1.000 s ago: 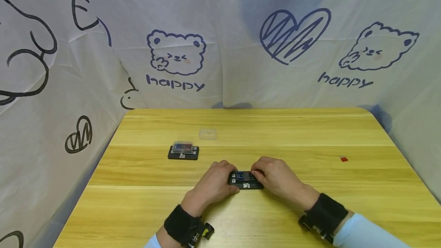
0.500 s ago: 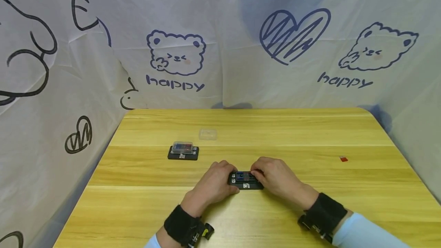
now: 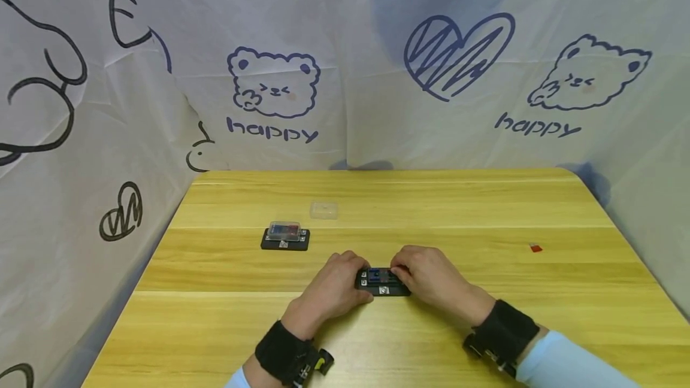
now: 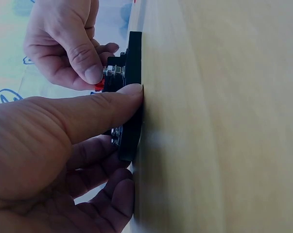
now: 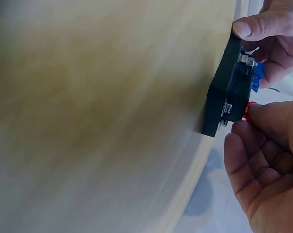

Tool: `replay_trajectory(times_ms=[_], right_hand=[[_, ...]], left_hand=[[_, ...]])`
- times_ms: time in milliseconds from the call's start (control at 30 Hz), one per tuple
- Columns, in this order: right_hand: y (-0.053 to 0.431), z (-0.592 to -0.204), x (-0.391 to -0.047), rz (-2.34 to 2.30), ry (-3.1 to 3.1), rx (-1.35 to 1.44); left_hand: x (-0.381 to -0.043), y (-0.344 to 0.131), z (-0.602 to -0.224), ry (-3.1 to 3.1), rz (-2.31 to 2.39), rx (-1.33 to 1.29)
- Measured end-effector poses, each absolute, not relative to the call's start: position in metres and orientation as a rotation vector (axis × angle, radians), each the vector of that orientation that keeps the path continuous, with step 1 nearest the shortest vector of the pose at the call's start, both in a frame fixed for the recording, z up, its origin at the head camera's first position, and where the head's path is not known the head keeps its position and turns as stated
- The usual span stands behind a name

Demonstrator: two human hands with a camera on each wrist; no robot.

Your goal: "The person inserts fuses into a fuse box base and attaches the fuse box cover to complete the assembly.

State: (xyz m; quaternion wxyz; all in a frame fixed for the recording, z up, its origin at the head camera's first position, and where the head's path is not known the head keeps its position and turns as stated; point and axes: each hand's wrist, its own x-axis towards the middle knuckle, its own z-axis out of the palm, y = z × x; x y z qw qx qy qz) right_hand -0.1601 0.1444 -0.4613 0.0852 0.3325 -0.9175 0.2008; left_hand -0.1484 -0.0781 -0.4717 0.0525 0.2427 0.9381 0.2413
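A black fuse block (image 3: 396,291) with metal screw terminals lies on the wooden table, between both hands. My left hand (image 3: 334,285) grips its left end, thumb on the near edge in the left wrist view. At the block's right part, my right hand (image 3: 433,274) pinches a red blade fuse (image 5: 248,110) between thumb and fingers, against the block's top. How deep that fuse sits cannot be told. Blue blade fuses (image 5: 257,76) stand in the left part of the block. The right hand's fingers hide some of the slots in the head view.
Farther back on the left is a second fuse block (image 3: 284,245) under a clear cover (image 3: 284,231). Behind it lies a loose clear cover (image 3: 323,210). A small red piece (image 3: 535,248) rests on the right of the table (image 3: 458,208). White drawn-on cloth encloses the back and sides.
The head view has shifted very slightly. Both hands keep their places on the fuse block, and nothing else visibly moves.
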Motion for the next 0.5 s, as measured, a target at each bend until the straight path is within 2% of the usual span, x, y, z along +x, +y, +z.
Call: replay_trajectory(times_ms=[500], right_hand=[[0.1456,-0.4637,-0.1605,0.595,-2.737,0.986]], left_hand=[[-0.1483,-0.0771,-0.4718,2.846,0.744,0.741]])
